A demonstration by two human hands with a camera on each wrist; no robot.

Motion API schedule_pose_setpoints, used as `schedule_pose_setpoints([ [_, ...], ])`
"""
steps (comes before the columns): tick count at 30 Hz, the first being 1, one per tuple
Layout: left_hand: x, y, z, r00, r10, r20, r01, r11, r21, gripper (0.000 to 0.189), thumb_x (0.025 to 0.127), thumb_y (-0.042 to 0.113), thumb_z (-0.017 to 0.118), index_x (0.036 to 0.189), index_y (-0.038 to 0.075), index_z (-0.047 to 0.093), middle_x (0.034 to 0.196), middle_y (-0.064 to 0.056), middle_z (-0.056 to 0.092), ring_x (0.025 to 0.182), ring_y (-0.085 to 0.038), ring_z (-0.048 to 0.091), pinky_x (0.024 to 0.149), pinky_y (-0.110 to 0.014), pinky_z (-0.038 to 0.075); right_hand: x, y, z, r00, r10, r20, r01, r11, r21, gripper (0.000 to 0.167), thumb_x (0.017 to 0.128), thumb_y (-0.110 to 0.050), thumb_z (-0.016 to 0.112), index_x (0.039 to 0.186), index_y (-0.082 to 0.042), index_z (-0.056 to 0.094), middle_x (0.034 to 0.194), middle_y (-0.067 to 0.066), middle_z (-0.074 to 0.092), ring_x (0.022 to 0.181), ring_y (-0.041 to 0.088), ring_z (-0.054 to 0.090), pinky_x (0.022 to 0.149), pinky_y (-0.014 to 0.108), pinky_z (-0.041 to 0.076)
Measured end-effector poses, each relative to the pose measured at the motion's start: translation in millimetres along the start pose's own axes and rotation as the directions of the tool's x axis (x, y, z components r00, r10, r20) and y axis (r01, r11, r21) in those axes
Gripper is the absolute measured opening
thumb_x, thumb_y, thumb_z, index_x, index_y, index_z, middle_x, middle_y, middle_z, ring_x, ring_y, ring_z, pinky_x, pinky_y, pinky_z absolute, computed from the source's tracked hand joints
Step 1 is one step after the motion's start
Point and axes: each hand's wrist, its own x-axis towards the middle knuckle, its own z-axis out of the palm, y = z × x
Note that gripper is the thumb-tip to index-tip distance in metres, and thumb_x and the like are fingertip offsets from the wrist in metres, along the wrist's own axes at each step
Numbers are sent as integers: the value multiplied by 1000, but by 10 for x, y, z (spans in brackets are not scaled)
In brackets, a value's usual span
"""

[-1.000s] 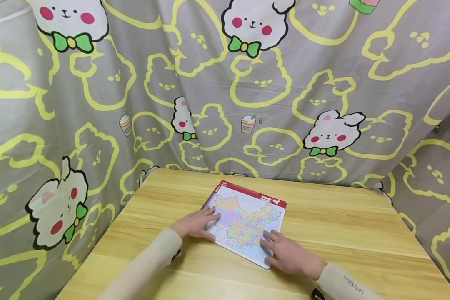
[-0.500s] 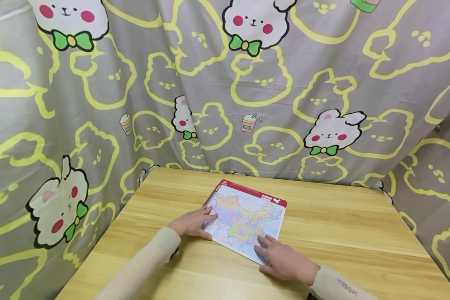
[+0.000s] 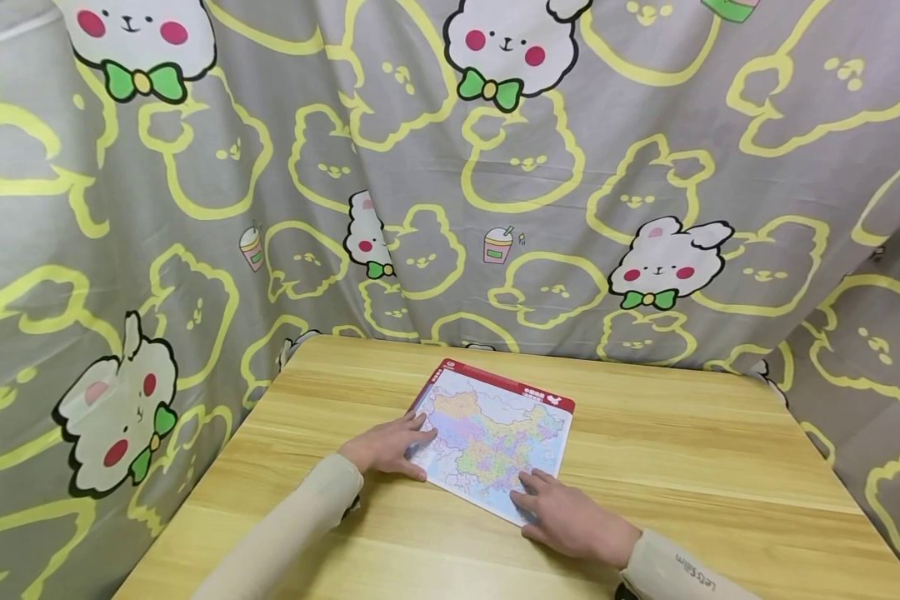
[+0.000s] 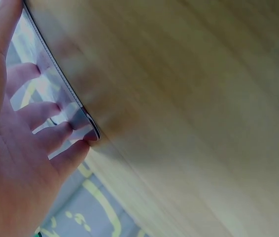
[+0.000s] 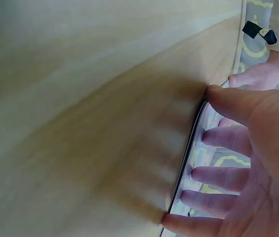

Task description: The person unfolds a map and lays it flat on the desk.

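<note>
A flat map board with a red top band and a many-coloured map lies tilted at an angle on the wooden table. Over its left edge rests my left hand, fingers spread and fingertips on the surface. My right hand touches the lower right part, fingers fairly straight, and covers that corner. Up close in the left wrist view, the left hand meets the shiny board with its fingertips. The right wrist view has the right hand along the thin board edge.
The pale wood table extends around the board on all sides. Behind and beside it hangs a grey curtain with yellow outlines and white cartoon animals, reaching down to the table's edges.
My right hand has shifted slightly left and inward over the board's lower right corner, which it now covers. The left hand has moved barely, and the board looks almost unmoved.
</note>
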Motion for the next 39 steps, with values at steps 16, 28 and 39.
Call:
schedule_pose_setpoints([
  [16, -16, 42, 37, 1000, -4, -6, 4, 1000, 28, 80, 81, 60, 62, 145, 17, 40, 153, -17, 22, 140, -34, 18, 109, -46, 24, -13, 61, 6, 999, 34, 11, -35, 999, 13, 47, 90, -33, 63, 129, -8, 59, 137, 20, 48, 124, 39, 46, 94, 50, 43],
  [28, -40, 137, 30, 1000, 26, 0, -26, 998, 57, 78, 83, 58, 61, 145, 17, 40, 153, -17, 22, 140, -35, 20, 109, -46, 25, -35, 158, -2, 997, 70, -15, -70, 997, 33, 48, 90, -33, 63, 128, -4, 59, 135, 21, 48, 123, 41, 45, 94, 52, 42],
  [39, -32, 226, 51, 999, 50, 3, -50, 994, 99, 79, 82, 61, 59, 145, 18, 41, 153, -16, 24, 140, -34, 20, 109, -45, 26, -37, 302, 0, 993, 113, -26, -112, 993, 41, 48, 89, -32, 64, 127, -3, 59, 134, 23, 49, 122, 42, 45, 92, 55, 43],
])
